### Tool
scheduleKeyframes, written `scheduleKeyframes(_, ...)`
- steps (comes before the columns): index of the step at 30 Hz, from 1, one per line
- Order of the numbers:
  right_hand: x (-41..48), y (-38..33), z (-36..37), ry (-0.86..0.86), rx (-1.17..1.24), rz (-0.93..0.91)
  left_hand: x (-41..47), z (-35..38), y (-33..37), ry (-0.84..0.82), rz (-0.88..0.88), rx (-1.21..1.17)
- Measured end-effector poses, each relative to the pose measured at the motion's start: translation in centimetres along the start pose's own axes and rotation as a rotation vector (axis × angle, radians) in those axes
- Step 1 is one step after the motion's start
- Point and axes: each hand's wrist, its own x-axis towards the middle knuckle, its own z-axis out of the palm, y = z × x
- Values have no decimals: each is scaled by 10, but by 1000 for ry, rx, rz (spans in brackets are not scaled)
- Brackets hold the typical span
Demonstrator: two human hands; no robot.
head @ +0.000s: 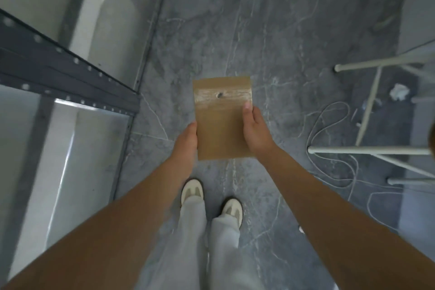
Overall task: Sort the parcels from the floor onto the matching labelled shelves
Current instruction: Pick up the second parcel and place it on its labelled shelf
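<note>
Head view: left hand (187,141) and right hand (255,130) clamp brown parcel (221,129) flat by its side edges, fingers pressed together, face-up probably for label check, beside shelf rack (68,73).

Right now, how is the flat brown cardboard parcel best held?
By its two long side edges, one from each side: it is thin and flat. The left hand and right hand already clamp the flat brown cardboard parcel that way.

Shelves (68,82) left, parcel (222,125) centre, cable (329,148) right.
</note>
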Motion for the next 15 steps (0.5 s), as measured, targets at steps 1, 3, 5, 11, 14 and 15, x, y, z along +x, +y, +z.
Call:
scheduleKeyframes(1,-16,-20,-4,-14,0,-16,-20,-6,17,9,22,5)
scheduleKeyframes(3,-46,-60,-13,-49,8,-49,-54,-20,46,26,98,14)
scheduleKeyframes(5,-75,-98,-21,-72,14,-103,-87,-32,70,39,184,18)
scheduleKeyframes(11,-161,-193,-59,-111,9,-235,-222,-53,125,119,403,47)
scheduleKeyframes(14,-203,-232,-74,-129,1,-315,-288,-60,142,123,499,39)
scheduleKeyframes(15,-216,-245,-79,-123,9,-337,-307,-64,148,137,522,42)
